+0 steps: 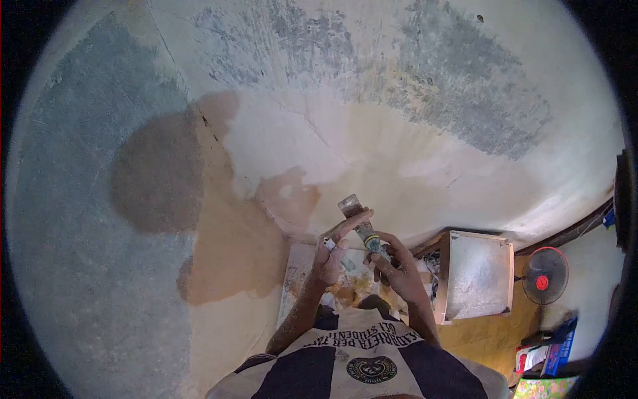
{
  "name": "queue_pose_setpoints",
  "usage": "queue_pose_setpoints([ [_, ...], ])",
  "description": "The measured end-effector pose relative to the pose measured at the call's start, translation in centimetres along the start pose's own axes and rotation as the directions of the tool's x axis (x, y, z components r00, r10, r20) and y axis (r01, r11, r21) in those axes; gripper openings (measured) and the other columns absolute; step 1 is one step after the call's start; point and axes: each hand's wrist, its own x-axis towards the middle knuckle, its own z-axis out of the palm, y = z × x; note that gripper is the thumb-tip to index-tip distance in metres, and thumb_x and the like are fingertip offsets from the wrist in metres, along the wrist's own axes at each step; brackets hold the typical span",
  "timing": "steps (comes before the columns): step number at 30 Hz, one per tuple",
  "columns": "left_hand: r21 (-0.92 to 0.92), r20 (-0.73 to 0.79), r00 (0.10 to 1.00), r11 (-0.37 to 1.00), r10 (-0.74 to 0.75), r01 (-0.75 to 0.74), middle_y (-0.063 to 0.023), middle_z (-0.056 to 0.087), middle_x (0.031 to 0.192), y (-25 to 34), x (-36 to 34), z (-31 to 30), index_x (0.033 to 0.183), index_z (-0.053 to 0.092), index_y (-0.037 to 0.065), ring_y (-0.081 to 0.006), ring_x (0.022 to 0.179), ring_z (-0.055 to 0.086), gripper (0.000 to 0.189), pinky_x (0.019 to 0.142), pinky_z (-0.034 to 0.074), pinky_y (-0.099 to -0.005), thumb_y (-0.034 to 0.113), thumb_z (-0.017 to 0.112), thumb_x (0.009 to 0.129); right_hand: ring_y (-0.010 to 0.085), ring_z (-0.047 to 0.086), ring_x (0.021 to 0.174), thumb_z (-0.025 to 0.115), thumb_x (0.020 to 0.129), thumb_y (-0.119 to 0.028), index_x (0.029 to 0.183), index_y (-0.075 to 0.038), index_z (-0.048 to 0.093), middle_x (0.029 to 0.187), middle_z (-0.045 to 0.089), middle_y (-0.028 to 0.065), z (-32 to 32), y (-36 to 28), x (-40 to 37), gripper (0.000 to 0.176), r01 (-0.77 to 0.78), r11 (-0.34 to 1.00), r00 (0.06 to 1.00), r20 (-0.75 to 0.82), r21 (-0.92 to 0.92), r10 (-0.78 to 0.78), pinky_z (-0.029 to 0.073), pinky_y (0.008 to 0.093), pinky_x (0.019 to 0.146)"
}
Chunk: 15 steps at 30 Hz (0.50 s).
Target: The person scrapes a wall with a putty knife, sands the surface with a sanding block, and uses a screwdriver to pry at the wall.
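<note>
My right hand is wrapped round the handle of a scraper, a greenish grip with a yellow band and a flat, worn, dusty blade pointing up and away. My left hand is at its left, fingers stretched across the blade and touching it. A slim pale tool is tucked in the left palm under the thumb; its white end shows at the knuckles, and its kind I cannot tell. Ahead of both hands is a wall with whitish smoothed plaster and rough grey patches.
Below my hands is a stained, plaster-spattered pale surface. To the right stands a cabinet with a metal-looking panel, and beyond it a fan with a red rim. A grey wall rises close on the left, meeting the front wall at a corner.
</note>
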Motion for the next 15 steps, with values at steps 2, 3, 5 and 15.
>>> queue_pose_setpoints([
  [2, -0.049, -0.002, 1.0, 0.999, -0.009, 0.009, -0.024, 0.054, 0.146, 0.0, 0.5, -0.4, 0.141, 0.052, -0.008, -0.0343, 0.14, 0.046, 0.071, 0.118, 0.03, -0.0472, 0.05, 0.038, 0.103, 0.0073, 0.057, 0.063, 0.06, 0.101, -0.015, 0.133, -0.011, 0.055, 0.093, 0.069, 0.0037, -0.2, 1.1, 0.8, 0.033, 0.043, 0.999, 0.999, 0.019, -0.019, -0.042, 0.039, 0.0214, 0.048],
  [3, -0.079, -0.01, 1.0, 0.997, -0.021, 0.02, -0.0242, 0.053, 0.146, 0.4, 0.8, -0.4, 0.141, 0.052, -0.008, -0.0344, 0.14, 0.047, 0.072, 0.118, 0.031, -0.0471, 0.051, 0.037, 0.103, 0.0073, 0.056, 0.063, 0.06, 0.101, -0.016, 0.131, -0.01, 0.056, 0.091, 0.068, 0.0029, -0.3, 0.6, 1.1, 0.031, 0.021, 1.0, 0.999, 0.039, -0.019, -0.02, 0.041, 0.0226, 0.051],
  [5, -0.138, -0.046, 0.999, 0.99, -0.027, 0.021, -0.0244, 0.052, 0.147, 0.6, 1.1, -0.3, 0.142, 0.051, -0.008, -0.034, 0.139, 0.047, 0.074, 0.118, 0.031, -0.0466, 0.053, 0.036, 0.103, 0.0074, 0.054, 0.065, 0.061, 0.102, -0.02, 0.127, -0.007, 0.059, 0.087, 0.067, 0.0013, -0.8, -0.5, 1.8, 0.028, -0.021, 1.0, 0.996, 0.084, -0.019, 0.022, 0.044, 0.0249, 0.057],
  [15, 0.163, -0.149, 0.989, 0.986, -0.01, 0.034, -0.0209, 0.047, 0.152, 2.1, 3.7, 0.7, 0.145, 0.048, -0.005, -0.0305, 0.14, 0.045, 0.067, 0.119, 0.029, -0.0434, 0.047, 0.039, 0.104, 0.0072, 0.053, 0.062, 0.057, 0.101, -0.018, 0.132, -0.005, 0.056, 0.083, 0.06, 0.001, -2.4, -1.3, 7.1, 0.033, 0.08, 0.973, 0.981, 0.157, 0.216, -0.115, 0.041, 0.0228, 0.052],
])
